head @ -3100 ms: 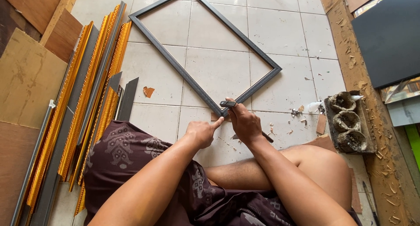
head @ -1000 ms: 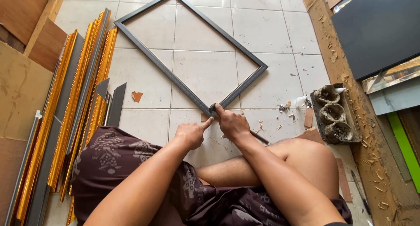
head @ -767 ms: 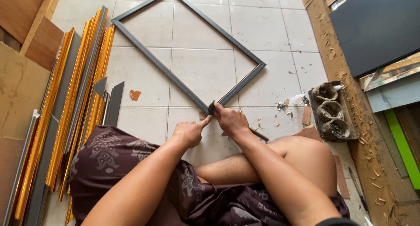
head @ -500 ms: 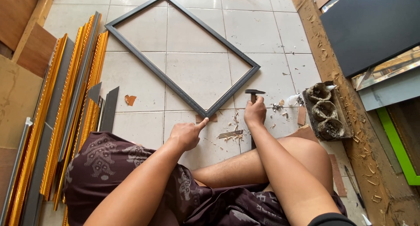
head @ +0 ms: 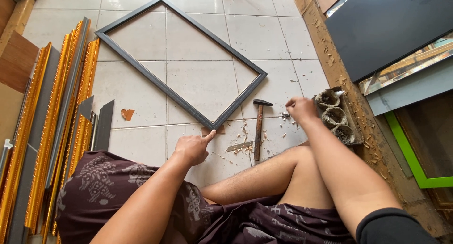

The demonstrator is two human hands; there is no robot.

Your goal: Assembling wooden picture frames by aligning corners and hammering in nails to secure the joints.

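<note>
Head view, looking down past my knees at the tiled floor (head: pixel 203 83). My left hand (head: pixel 192 148) is loosely curled with the forefinger stretched out — its tip touches the near corner of the dark grey picture frame (head: pixel 141 69), which lies flat on the tiles like a diamond. That hand grips nothing. My right hand (head: pixel 301 109) is closed into a loose fist, fingertips pinched together just beside the row of three grey cups (head: pixel 335 116); whether anything small sits between the fingertips I cannot tell.

The hammer (head: pixel 258 130) lies on the floor between my hands, head pointing away from me, handle toward my leg, touched by neither hand. Wood shavings (head: pixel 245 133) are scattered around it, and a short flat strip (head: pixel 239 146) lies just left of the handle.

Along the left edge lie long gold and grey frame mouldings (head: pixel 56 116), side by side. A small orange-brown scrap (head: pixel 127 114) sits on the tiles near them — well apart from the frame's corner.
</note>
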